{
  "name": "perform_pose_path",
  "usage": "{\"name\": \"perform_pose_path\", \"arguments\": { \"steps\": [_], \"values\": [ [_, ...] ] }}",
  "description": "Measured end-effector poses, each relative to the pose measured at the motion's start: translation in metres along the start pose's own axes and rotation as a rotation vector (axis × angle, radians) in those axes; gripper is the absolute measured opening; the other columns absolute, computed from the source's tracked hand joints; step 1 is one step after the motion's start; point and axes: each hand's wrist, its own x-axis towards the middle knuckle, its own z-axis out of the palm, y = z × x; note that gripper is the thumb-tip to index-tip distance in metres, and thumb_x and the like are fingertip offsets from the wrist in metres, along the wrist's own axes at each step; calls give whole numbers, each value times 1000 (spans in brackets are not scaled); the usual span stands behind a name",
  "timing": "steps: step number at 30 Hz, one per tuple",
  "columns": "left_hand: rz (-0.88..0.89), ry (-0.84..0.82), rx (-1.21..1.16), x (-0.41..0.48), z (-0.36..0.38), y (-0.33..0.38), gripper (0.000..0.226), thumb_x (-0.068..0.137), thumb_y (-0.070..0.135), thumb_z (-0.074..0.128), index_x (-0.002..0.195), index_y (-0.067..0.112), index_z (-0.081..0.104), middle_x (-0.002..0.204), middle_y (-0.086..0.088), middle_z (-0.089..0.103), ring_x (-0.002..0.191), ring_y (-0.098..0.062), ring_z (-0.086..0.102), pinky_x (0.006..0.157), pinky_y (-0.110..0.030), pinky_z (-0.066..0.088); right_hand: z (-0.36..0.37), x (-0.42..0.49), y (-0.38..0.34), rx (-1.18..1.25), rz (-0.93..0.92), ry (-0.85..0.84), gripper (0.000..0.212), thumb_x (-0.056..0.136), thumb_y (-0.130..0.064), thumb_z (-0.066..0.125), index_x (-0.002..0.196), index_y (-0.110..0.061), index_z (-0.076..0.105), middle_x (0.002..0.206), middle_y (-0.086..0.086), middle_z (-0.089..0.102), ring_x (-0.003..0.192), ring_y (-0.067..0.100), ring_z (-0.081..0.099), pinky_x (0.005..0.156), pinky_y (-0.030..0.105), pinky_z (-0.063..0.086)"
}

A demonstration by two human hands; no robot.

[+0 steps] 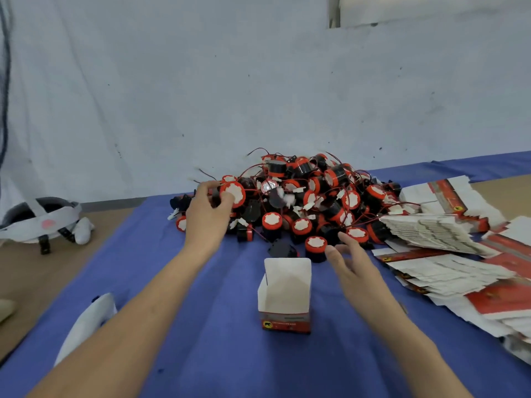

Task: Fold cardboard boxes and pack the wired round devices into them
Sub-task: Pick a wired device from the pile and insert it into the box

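Observation:
A folded cardboard box [285, 297] stands upright on the blue cloth, its top open and its lid flap raised at the back. Behind it lies a big pile of round red-and-black wired devices [310, 202]. My left hand [207, 214] reaches into the pile's left side, and its fingers grip one round device [233, 193] with a white face. My right hand [353, 262] hovers to the right of the box with straight, spread fingers, close to a device [315, 246] at the pile's front edge; it holds nothing.
Stacks of flat unfolded box blanks [436, 234] cover the right side of the blue cloth [201, 326]. A white helmet-like object [43, 219] lies at the left on the brown surface. A white item [86, 320] sits under my left forearm. A white sheet hangs behind.

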Motion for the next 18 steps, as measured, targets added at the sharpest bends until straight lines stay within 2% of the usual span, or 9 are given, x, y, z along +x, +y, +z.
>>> {"name": "perform_pose_path", "arguments": {
  "steps": [3, 5, 7, 10, 12, 14, 16, 18],
  "values": [
    [-149, 36, -252, -6, -21, 5, 15, 95, 29, 53, 109, 31, 58, 95, 3, 68, 74, -13, 70, 77, -34, 58, 6, 2, -2, -14, -28, 10, 60, 100, -51, 45, 154, -30, 31, 148, -7, 44, 130, 12, 47, 97, 26, 37],
    [-281, 15, -455, -17, -36, 9, 12, 98, 25, 52, 105, 22, 61, 94, -5, 67, 64, -12, 67, 68, -28, 58, 9, 0, -8, -2, -69, 38, 57, 100, -50, 44, 153, -30, 33, 140, -11, 48, 122, 7, 50, 92, 24, 39],
    [-395, -54, -603, -34, -49, 11, 17, 97, 24, 56, 100, 13, 67, 88, -10, 66, 64, -15, 66, 63, -25, 57, 11, -3, -16, 42, -123, 70, 53, 100, -49, 45, 150, -32, 39, 129, -21, 52, 113, -3, 52, 83, 16, 42],
    [-504, -164, -745, -64, -57, 12, 22, 95, 26, 60, 90, 13, 77, 73, -7, 67, 63, -16, 66, 61, -25, 57, 17, -12, -33, 122, -205, 82, 43, 96, -55, 45, 137, -43, 51, 113, -38, 58, 105, -15, 55, 75, 6, 45],
    [-538, -215, -807, -82, -53, 12, 22, 97, 20, 56, 103, 6, 72, 79, -13, 71, 69, -19, 69, 63, -26, 58, 25, -19, -42, 182, -238, 44, 41, 91, -61, 46, 128, -49, 57, 113, -34, 63, 105, -10, 60, 78, 11, 47],
    [-543, -293, -857, -96, -46, 14, 26, 99, 14, 52, 117, 3, 65, 99, -20, 72, 81, -24, 72, 69, -29, 59, 37, -28, -48, 230, -264, -39, 40, 86, -66, 49, 123, -55, 58, 119, -27, 65, 107, -1, 64, 82, 19, 51],
    [-525, -382, -867, -106, -41, 17, 28, 100, 10, 49, 127, 7, 59, 110, -19, 72, 90, -26, 74, 73, -29, 60, 50, -37, -53, 244, -289, -156, 42, 85, -70, 53, 126, -59, 54, 126, -25, 62, 111, 1, 64, 83, 20, 54],
    [-448, -487, -805, -115, -40, 19, 31, 98, 16, 57, 130, 16, 55, 112, -13, 74, 98, -26, 73, 79, -29, 59, 61, -42, -54, 263, -304, -240, 45, 87, -65, 59, 131, -57, 52, 126, -23, 64, 113, 3, 65, 87, 21, 55]
  ]
}}
